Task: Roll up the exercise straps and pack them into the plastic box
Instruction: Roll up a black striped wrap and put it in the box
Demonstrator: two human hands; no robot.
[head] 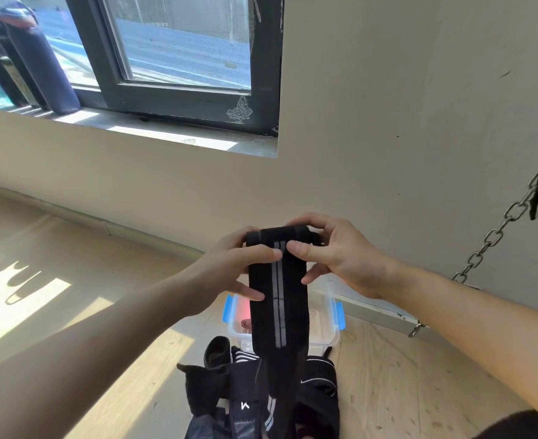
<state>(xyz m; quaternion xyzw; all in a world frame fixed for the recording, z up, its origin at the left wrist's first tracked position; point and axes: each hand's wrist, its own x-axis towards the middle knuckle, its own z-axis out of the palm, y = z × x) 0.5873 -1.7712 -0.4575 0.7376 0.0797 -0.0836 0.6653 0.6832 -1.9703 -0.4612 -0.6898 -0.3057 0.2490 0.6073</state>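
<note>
We are working over the wooden floor [404, 375], where the heap of loose straps [248, 391] is lying nearest us so the next one is within easy reach. The clear plastic box [326, 331] with blue clips is sitting open just beyond it, ready to take rolls. Something pinkish is lying inside, though we cannot tell what. Above both we are holding one black strap [278, 296] with a grey stripe up in the air, letting its free tail hang down toward the heap so its own weight is pulling the band straight. The left hand [229, 267] and right hand [340, 258] are both gripping the rolled top end, thumbs pressing the front and fingers curling behind it, pinching the coil so it is not springing loose.
</note>
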